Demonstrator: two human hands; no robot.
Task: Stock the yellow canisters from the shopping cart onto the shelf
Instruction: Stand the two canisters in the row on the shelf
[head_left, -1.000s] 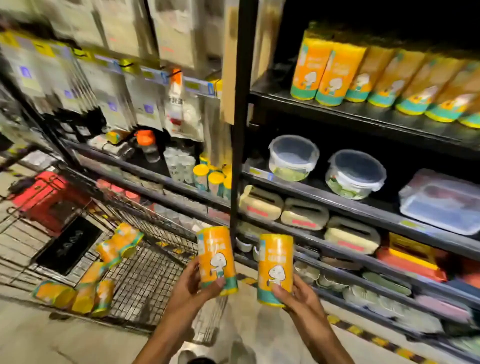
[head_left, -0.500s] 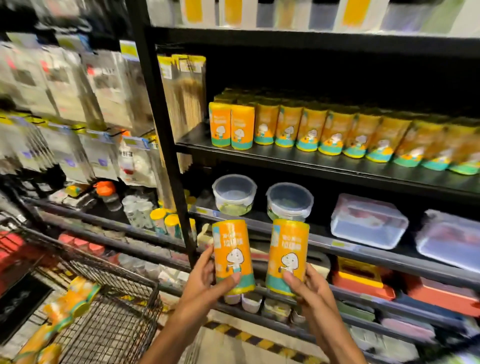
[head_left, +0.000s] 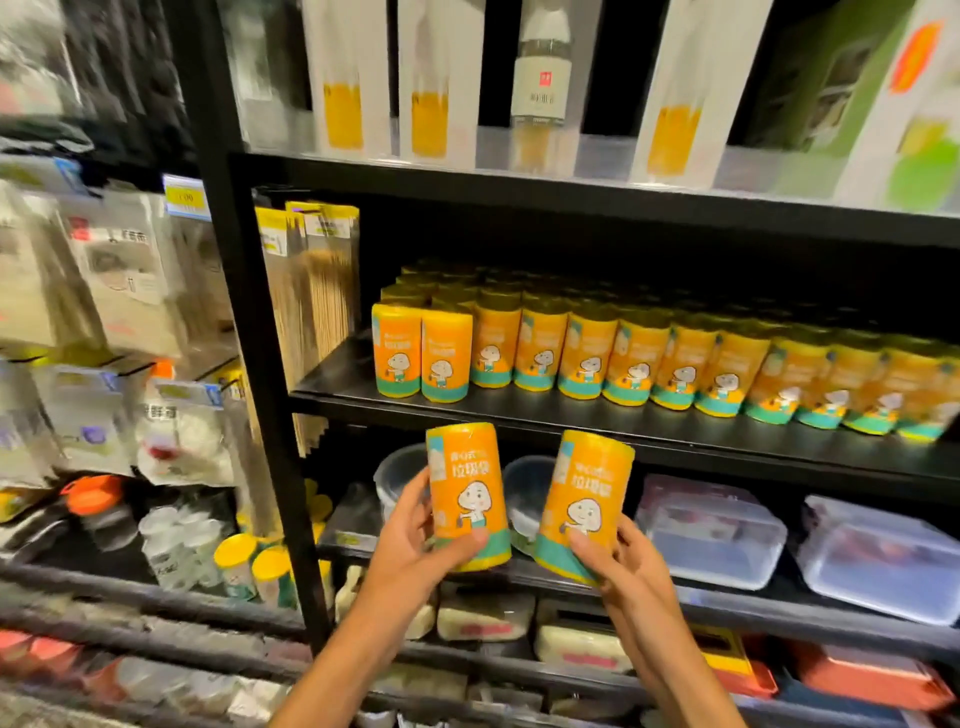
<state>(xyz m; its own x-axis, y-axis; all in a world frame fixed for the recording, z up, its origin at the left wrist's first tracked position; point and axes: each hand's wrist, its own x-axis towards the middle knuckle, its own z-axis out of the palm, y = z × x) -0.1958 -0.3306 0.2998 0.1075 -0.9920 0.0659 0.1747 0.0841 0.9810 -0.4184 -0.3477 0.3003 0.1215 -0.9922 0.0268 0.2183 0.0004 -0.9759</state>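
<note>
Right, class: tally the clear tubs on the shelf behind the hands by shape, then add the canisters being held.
Round clear tubs: 2
Rectangular clear tubs: 2
Held canisters: 2
Total: 6

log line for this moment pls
left hand: grips yellow canister | right hand: grips second canister | both below canister shelf | not yet placed

- Left hand (head_left: 410, 540) holds left canister (head_left: 467, 496), right hand (head_left: 631, 564) holds right canister (head_left: 584, 504), side by side, apart, below the shelf (head_left: 571, 415) edge.
- Row of canisters (head_left: 649, 364) on the shelf, more rows behind.
- Lidded tubs (head_left: 711, 530) on the shelf below, right of the hands.
- Hanging packets (head_left: 119, 270) left of the upright post (head_left: 249, 338).
</note>
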